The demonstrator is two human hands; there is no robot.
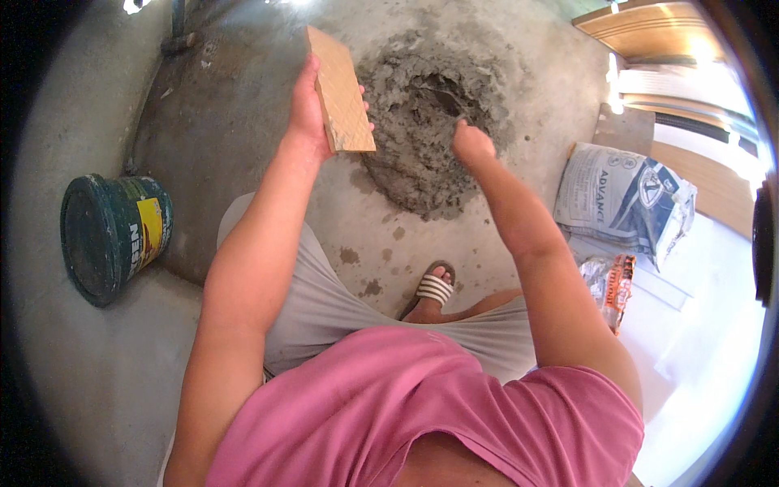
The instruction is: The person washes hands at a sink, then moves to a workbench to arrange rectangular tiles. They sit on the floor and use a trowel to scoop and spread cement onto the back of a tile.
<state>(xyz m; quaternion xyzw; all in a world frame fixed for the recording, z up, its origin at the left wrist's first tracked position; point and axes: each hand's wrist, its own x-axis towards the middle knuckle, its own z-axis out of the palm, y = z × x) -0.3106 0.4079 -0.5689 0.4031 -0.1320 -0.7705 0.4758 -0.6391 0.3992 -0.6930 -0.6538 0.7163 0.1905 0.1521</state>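
My left hand [312,109] grips a tan rectangular board [345,93] by its long sides, raised at the left of the mortar, with a small grey smudge near its lower end. My right hand [473,144] is closed on a trowel [446,99], whose metal blade is down in the heap of wet grey mortar [414,174] on the floor; the handle is mostly hidden by my fingers. The mortar is spread in a rough mound with a dark hollow near its upper middle and splatters around it.
A dark green bucket [101,235] stands at left beside a wall. At right lie a grey-white bag [608,195], a torn bag with orange print [617,288] and wooden boards [690,166]. My sandalled foot [434,288] is below the mortar. A dark tool [177,40] is at top left.
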